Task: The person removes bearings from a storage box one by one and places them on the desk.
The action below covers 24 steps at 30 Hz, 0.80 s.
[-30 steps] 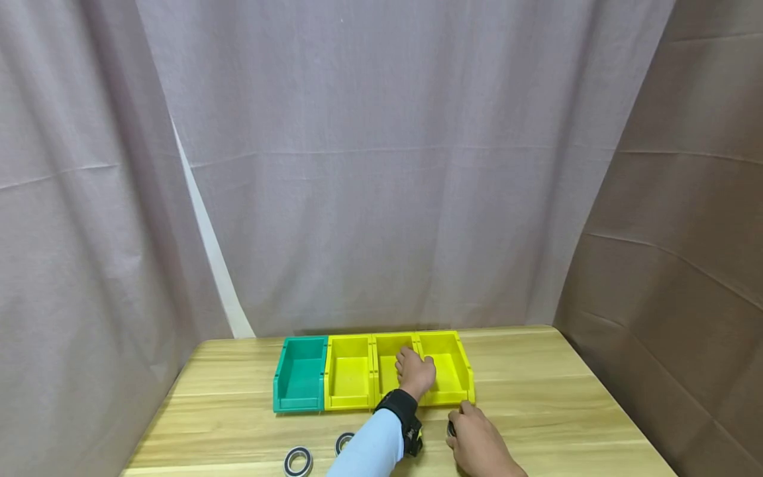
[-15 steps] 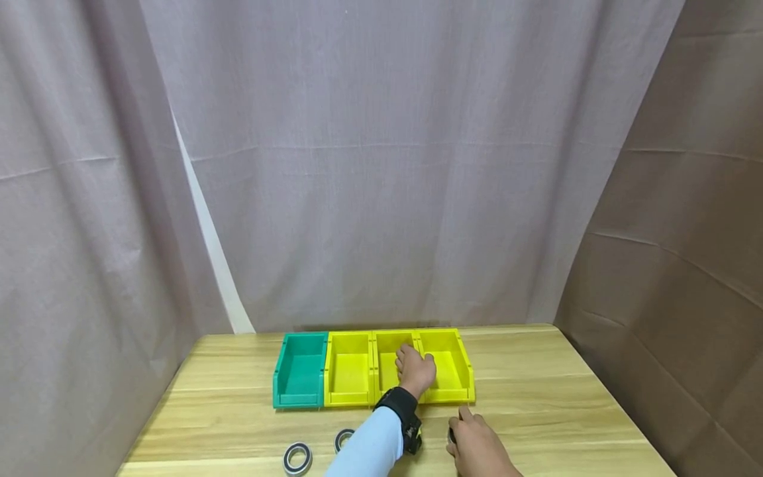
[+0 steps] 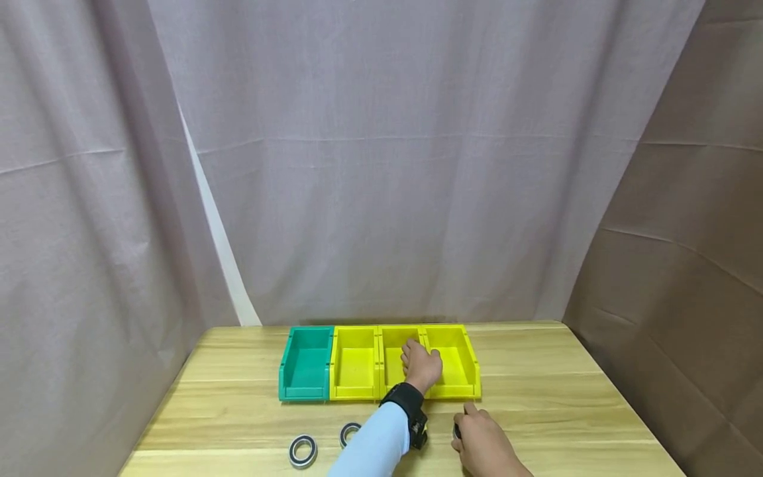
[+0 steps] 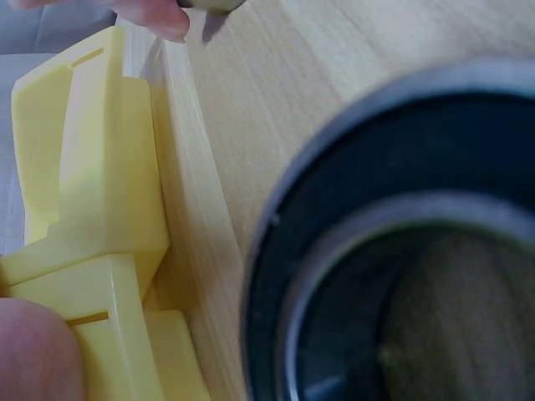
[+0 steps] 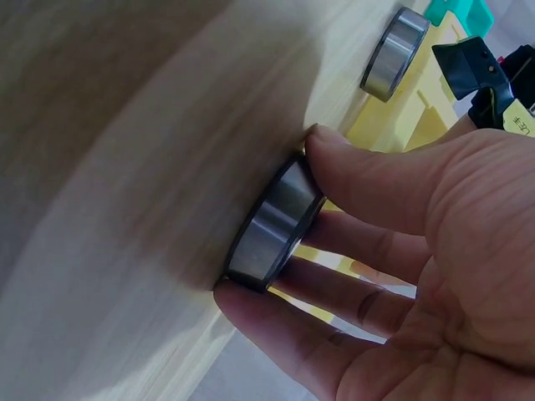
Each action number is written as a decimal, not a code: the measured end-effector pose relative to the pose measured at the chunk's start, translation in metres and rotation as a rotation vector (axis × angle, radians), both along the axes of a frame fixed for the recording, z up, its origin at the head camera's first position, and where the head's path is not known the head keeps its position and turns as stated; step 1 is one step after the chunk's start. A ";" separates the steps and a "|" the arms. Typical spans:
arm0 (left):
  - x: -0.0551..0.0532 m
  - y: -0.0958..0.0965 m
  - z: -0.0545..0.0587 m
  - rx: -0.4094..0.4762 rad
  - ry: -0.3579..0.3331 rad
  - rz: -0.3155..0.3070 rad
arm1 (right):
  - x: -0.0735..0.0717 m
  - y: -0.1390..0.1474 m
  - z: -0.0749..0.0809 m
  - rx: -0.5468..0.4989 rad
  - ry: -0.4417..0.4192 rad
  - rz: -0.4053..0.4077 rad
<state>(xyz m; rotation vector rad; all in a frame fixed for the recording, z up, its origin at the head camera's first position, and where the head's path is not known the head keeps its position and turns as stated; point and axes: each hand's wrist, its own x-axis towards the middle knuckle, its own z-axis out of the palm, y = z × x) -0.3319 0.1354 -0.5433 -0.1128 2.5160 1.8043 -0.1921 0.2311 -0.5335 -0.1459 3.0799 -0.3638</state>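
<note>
My left hand (image 3: 422, 366) lies over the wall between the two rightmost bins, its fingers reaching into the third bin (image 3: 391, 377) and its thumb on the side of the end bin (image 3: 456, 371). In the left wrist view a fingertip (image 4: 33, 351) rests at the yellow rim. Just in front of the row, my right hand (image 3: 485, 442) pinches a ball bearing (image 5: 272, 225) by its outer ring, thumb on one side and fingers on the other. The bearing is on edge, low over the table. In the head view the hand mostly hides it.
Two more bearings lie flat on the wooden table, one at the left (image 3: 303, 452) and one (image 3: 349, 434) partly behind the left sleeve. A bearing (image 4: 334, 209) looms close to the left wrist camera. A green bin (image 3: 306, 364) ends the row; curtains surround the table.
The head view has shifted slightly, so everything sits a little higher and further right. My left hand stays at the bins; my right hand has drawn back slightly from the end bin's front.
</note>
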 end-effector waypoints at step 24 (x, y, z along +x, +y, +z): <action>-0.001 0.003 -0.004 0.030 0.027 0.034 | -0.004 0.003 0.003 -0.011 -0.058 -0.013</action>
